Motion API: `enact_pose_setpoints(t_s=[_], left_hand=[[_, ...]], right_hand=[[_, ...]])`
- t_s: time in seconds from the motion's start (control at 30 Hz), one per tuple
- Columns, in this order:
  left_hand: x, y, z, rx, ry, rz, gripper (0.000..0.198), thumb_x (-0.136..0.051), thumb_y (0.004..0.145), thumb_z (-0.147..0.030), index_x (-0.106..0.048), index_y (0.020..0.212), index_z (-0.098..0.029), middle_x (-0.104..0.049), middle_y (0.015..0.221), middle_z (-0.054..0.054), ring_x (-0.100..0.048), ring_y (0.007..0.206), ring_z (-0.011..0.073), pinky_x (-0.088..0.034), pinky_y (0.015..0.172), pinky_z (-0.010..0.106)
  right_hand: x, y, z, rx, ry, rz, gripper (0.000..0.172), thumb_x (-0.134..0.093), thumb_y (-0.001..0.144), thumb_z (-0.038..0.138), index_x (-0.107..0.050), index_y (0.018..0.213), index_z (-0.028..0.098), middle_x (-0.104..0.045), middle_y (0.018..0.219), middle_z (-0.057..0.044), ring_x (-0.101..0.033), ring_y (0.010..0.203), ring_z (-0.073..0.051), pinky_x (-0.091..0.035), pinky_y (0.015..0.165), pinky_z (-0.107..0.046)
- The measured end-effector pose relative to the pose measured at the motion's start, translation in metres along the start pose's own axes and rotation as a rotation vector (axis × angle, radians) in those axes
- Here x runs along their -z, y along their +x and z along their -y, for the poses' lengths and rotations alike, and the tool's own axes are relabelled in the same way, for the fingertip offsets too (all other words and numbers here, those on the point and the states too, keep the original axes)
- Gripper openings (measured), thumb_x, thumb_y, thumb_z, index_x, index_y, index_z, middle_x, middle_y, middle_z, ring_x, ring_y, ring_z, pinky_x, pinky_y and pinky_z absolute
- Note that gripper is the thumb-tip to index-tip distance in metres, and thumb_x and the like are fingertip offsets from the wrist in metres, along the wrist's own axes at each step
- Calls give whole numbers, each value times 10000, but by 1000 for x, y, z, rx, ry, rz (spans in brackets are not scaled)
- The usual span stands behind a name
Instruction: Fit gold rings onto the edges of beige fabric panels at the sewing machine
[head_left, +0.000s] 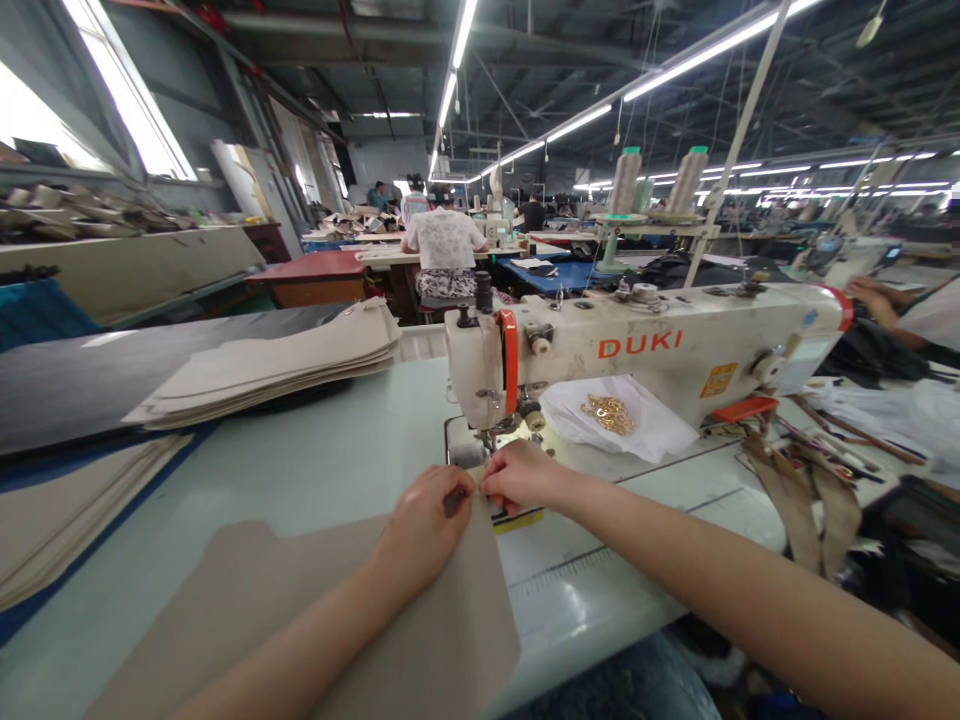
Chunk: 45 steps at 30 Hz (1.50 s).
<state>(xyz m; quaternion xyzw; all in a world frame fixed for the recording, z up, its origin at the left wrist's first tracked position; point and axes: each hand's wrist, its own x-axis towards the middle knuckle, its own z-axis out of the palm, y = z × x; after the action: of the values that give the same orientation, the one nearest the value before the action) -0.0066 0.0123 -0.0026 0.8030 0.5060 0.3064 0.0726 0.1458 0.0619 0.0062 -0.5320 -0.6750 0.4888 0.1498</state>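
Note:
A large beige fabric panel [315,590] lies flat on the table, its far corner close under the needle area of a white sewing machine [570,335]. My left hand [431,515] rests on the panel with fingers curled and pinching at its upper edge. Beside it, almost touching, my right hand [521,475] is closed, its fingertips pinched at the same edge. A small light piece shows between the two sets of fingertips; what it is I cannot make out. Just behind my hands stand the presser foot and needle, partly hidden.
On the left lie stacks of beige panels [277,365]. A white plastic bag [652,425] with gold metal rings [609,413] sits under the machine arm. Brown straps [802,500] hang at the right. Thread cones [625,182] stand behind; other people sit farther off.

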Motion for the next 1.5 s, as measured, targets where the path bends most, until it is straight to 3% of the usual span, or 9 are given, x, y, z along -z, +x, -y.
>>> enact_pose_setpoints(t_s=[0.4,0.6,0.8,0.97,1.03,1.27,1.43,1.5], left_hand=[[-6,-4,4,-107,16,-40,159,-470,778,-139,-577,686,-210,-648,785,24,-601,784,170,-493,743,285],[-8,-1,3,-149,94,-1,173,-445,771,-101,-518,649,-200,-606,719,32,-569,746,179,-483,704,294],[-7,0,4,-151,100,26,169,-447,768,-95,-520,655,-198,-595,723,33,-559,752,178,-474,718,298],[-9,0,4,-147,109,25,168,-460,763,-83,-519,654,-196,-598,725,34,-556,764,189,-470,733,310],[-9,0,4,-146,117,17,174,-456,767,-79,-515,653,-197,-598,724,34,-555,766,190,-468,734,309],[-8,0,4,-161,121,29,170,-434,775,-98,-514,666,-200,-595,724,34,-551,756,187,-464,724,304],[-7,-1,4,-141,103,43,165,-448,781,-94,-520,672,-195,-598,730,38,-547,760,192,-465,727,312],[-6,-1,4,-139,107,46,161,-459,787,-100,-520,671,-194,-599,730,39,-549,762,194,-465,727,313]], right_hand=[[3,-8,13,-39,-28,6,232,-563,710,89,-511,500,173,-516,416,71,-476,341,-61,-361,357,-151],[1,-5,9,30,-179,-15,215,-540,727,125,-547,518,176,-549,446,41,-549,414,-97,-417,437,-174],[7,-26,-7,292,-449,-190,101,-540,798,174,-638,772,185,-671,822,-46,-616,830,-203,-426,715,-278],[17,-60,-29,858,-1012,-47,167,-463,914,171,-624,869,166,-638,878,-58,-552,867,-198,-417,748,-295],[17,-66,-32,999,-1131,-35,175,-435,939,181,-607,952,155,-633,895,-51,-537,890,-192,-423,790,-297],[10,-50,-35,1072,-1102,-113,172,-448,938,188,-579,1042,144,-624,1007,-56,-519,996,-184,-408,893,-313],[2,-46,-33,989,-1000,-245,206,-484,919,294,-605,818,160,-623,816,-47,-553,863,-191,-441,827,-321],[-1,-45,-31,978,-956,-281,173,-503,899,260,-604,814,148,-630,836,-60,-558,871,-197,-444,836,-316]])
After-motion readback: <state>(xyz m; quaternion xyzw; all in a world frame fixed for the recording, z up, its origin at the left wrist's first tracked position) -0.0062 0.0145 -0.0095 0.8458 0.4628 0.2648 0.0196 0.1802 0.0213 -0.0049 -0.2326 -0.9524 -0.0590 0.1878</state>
